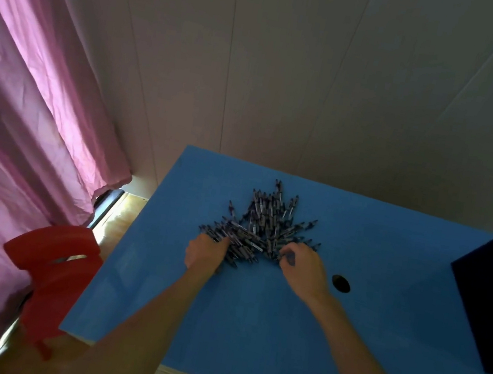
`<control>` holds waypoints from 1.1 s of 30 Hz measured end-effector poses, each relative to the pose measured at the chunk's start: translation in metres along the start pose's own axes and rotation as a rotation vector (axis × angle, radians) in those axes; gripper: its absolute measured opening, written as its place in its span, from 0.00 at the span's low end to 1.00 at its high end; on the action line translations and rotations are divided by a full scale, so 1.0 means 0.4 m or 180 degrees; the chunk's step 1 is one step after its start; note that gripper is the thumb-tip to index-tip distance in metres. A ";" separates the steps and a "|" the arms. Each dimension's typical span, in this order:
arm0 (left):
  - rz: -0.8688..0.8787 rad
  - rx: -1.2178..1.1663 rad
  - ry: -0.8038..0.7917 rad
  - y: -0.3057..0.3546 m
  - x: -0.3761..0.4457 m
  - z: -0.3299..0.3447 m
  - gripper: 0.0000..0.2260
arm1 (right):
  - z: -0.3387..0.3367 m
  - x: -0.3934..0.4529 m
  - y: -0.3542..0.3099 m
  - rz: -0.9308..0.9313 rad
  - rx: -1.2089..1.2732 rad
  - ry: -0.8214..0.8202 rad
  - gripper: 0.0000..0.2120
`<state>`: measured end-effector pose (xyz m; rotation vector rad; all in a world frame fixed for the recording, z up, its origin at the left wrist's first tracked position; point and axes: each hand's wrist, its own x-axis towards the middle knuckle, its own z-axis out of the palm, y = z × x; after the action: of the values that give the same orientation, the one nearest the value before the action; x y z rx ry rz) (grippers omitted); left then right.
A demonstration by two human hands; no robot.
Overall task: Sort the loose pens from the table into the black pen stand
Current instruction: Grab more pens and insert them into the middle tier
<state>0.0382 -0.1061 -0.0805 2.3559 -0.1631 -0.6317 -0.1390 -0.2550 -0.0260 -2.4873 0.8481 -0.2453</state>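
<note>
No legible text, brand, number or sign anywhere in the head view. The pens (260,224) heaped on the blue table (251,315) carry pale label patches on their dark barrels, but the patches are too small and blurred for any letter to be made out. The dark box (489,306) at the right edge shows a plain face; a faint light patch near its lower corner cannot be read.
</note>
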 end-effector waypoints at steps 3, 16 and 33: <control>-0.0025 0.0049 -0.0032 -0.001 0.002 -0.001 0.24 | -0.002 -0.002 0.004 0.0000 0.0007 -0.0008 0.08; -0.0094 0.0339 -0.0134 0.032 0.005 -0.007 0.22 | 0.018 -0.020 0.037 0.0061 0.0025 -0.0089 0.07; -0.0016 0.0718 -0.0156 0.026 -0.006 0.003 0.26 | 0.021 -0.001 0.052 0.0047 0.0153 -0.0144 0.07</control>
<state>0.0360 -0.1141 -0.0737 2.5584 -0.2628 -0.7058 -0.1478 -0.2655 -0.0438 -2.4320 0.8322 -0.2013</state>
